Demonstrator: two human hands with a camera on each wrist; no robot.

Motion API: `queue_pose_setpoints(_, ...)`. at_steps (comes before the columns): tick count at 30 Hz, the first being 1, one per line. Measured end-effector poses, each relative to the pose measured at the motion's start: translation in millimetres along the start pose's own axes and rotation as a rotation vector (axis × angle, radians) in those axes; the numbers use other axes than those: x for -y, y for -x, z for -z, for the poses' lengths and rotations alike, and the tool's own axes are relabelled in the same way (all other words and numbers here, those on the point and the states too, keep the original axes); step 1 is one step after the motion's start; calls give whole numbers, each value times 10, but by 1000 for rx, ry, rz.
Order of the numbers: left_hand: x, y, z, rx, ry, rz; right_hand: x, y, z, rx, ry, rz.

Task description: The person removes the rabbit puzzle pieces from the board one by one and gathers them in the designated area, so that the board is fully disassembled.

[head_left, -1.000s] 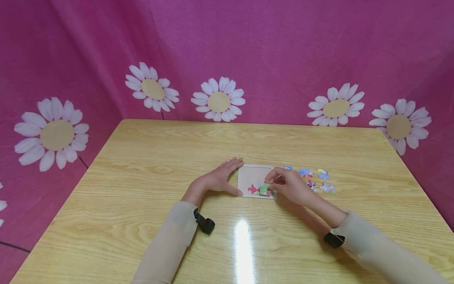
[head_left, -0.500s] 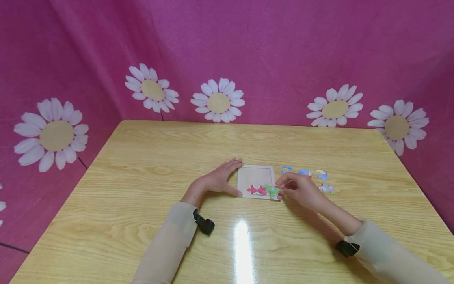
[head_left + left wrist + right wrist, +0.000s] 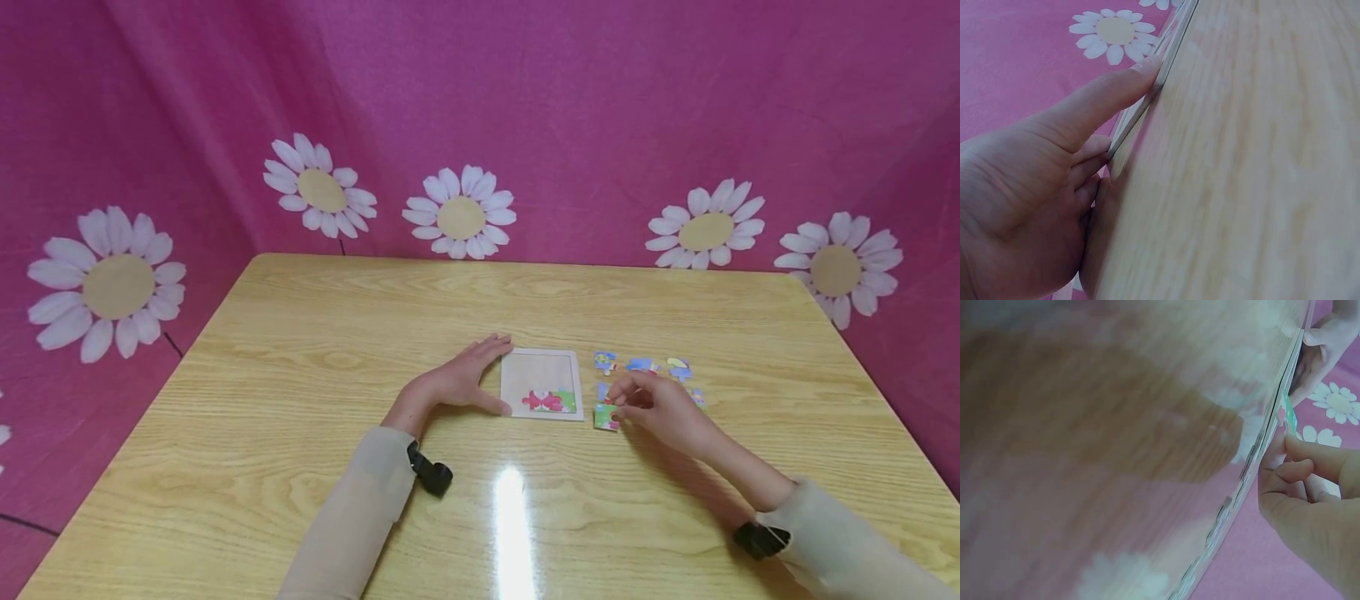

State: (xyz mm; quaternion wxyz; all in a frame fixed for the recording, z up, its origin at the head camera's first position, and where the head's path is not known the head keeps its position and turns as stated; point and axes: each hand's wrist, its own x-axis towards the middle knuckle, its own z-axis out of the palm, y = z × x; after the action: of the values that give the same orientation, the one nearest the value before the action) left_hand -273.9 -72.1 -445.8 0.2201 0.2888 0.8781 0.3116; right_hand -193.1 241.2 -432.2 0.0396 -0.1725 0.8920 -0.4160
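Observation:
A shallow square puzzle tray [image 3: 541,353] lies on the table, with joined red, white and green pieces [image 3: 547,402] along its near side. My left hand [image 3: 459,382] steadies its left edge, thumb at the near corner and fairly straight fingers at the far one. The left wrist view has the left thumb [image 3: 1094,100] over the tray's rim. To the right of the tray, my right hand [image 3: 663,414] pinches a green puzzle piece [image 3: 606,417] between thumb and fingertips. In the right wrist view that green piece [image 3: 1290,415] stands at the fingertips, tilted.
Loose puzzle pieces lie right of the tray, among them a blue one [image 3: 604,362] and a yellow-and-blue one [image 3: 678,368]; my right hand partly covers others. The wooden table [image 3: 360,317] meets a pink flowered cloth [image 3: 577,125] behind.
My right hand has moved right, carrying the green piece from over the tray to beside it among the loose pieces. The left hand stays at the tray's left edge.

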Motion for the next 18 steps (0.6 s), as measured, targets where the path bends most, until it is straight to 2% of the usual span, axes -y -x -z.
queue_pose_setpoints(8,-3,5,-1,1,-1,3,-29,28,30,-22,82,21)
queue_pose_setpoints(18,4,1,3,6,-7,1,-39,32,8,-16,76,31)
